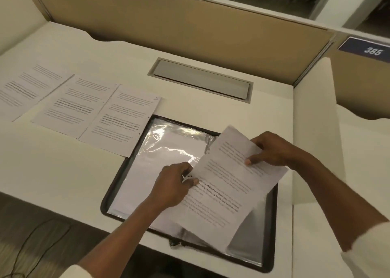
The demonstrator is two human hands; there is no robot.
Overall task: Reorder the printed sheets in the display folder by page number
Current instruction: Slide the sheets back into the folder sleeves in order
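Head view: left hand [175, 184] and right hand [272, 151] are pinching a printed sheet [228, 184] over the display folder [116, 182], probably unloading it; next, laying it left of the folder.

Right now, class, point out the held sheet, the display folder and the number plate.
held sheet [230, 184], head view, middle of its printed face.
display folder [115, 182], head view, black left rim.
number plate [366, 49], head view, middle of its blue face.

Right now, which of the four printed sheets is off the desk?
The tilted sheet over the display folder, held by left hand and right hand; the other three lie flat in a row at left.
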